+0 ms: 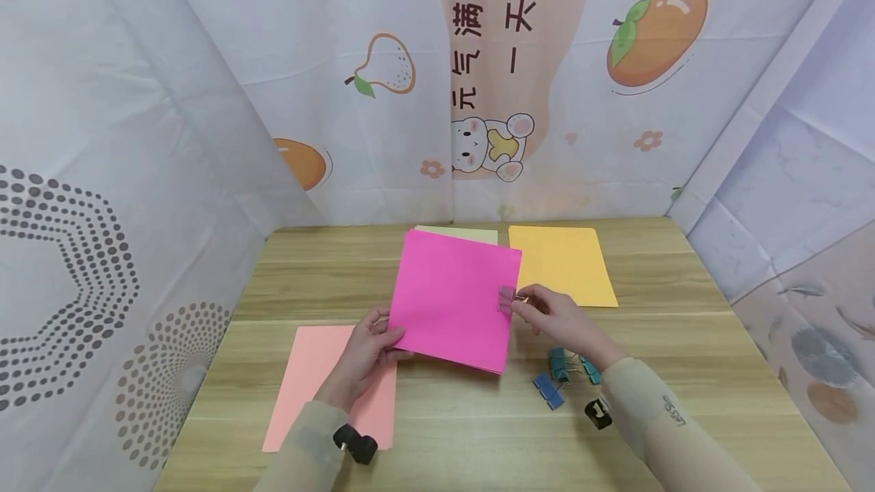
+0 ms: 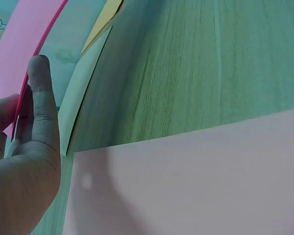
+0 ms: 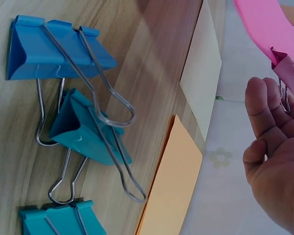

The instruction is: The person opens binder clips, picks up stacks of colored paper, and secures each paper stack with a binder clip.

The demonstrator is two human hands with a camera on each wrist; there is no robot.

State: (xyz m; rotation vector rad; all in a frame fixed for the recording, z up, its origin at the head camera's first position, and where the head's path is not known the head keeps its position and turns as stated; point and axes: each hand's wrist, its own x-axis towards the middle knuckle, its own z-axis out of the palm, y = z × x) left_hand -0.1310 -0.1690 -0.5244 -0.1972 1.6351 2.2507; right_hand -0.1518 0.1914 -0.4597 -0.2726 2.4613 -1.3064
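While pink sheets (image 1: 451, 298) partly hide the left grip (image 1: 366, 349) pinching them, the right grip (image 1: 562, 317) pinches a clip (image 1: 505, 299).

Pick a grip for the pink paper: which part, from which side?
I'd pinch the pink paper near its lower left corner, coming from the left, thumb on top, fingers beneath. It is thin and flat, so a pinch should suit; the mauve clip and right hand occupy the right edge.

left hand (image 1: 365, 351): thumb (image 1: 391, 338) on top, fingers (image 2: 42, 103) tucked underneath, basically a pinch
right hand (image 1: 557, 319): fingertips (image 3: 256, 90) bent in, pinching too
left forearm (image 1: 307, 435): angled inward
right forearm (image 1: 659, 420): same deal, mirrored
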